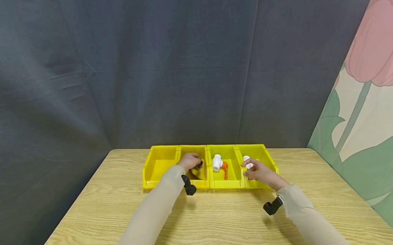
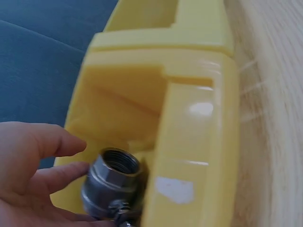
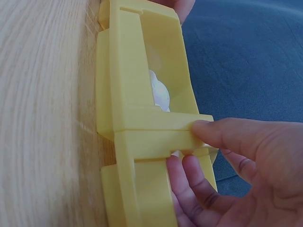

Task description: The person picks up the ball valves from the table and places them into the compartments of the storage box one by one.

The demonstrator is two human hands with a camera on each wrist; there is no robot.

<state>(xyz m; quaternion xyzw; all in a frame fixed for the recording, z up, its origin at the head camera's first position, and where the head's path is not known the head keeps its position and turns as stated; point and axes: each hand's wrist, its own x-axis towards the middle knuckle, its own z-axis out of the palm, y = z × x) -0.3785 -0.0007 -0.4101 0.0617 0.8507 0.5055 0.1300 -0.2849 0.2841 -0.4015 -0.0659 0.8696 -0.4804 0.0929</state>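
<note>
A dark metal ball valve (image 2: pixel 111 182) with a threaded hexagonal end stands in the second yellow bin (image 2: pixel 189 137) from the left. My left hand (image 1: pixel 189 161) reaches into that bin; its fingers lie alongside the valve, and a gap parts thumb and forefinger. Over the rightmost yellow bin (image 1: pixel 268 159), my right hand (image 1: pixel 261 173) has its fingers loosely bent, beside a white plastic fitting (image 1: pixel 246 158) they partly cover. The right thumb is at the divider (image 3: pixel 165 124); whether it presses there, I cannot tell. The third bin holds a white valve (image 1: pixel 217 162) with an orange handle (image 1: pixel 225 170).
The leftmost yellow bin (image 1: pixel 162 166) adjoins the others in a row on the wooden table (image 1: pixel 207 217). A dark curtain (image 1: pixel 181 72) hangs behind the table. At the right stands a wall with a painted tulip (image 1: pixel 374 45).
</note>
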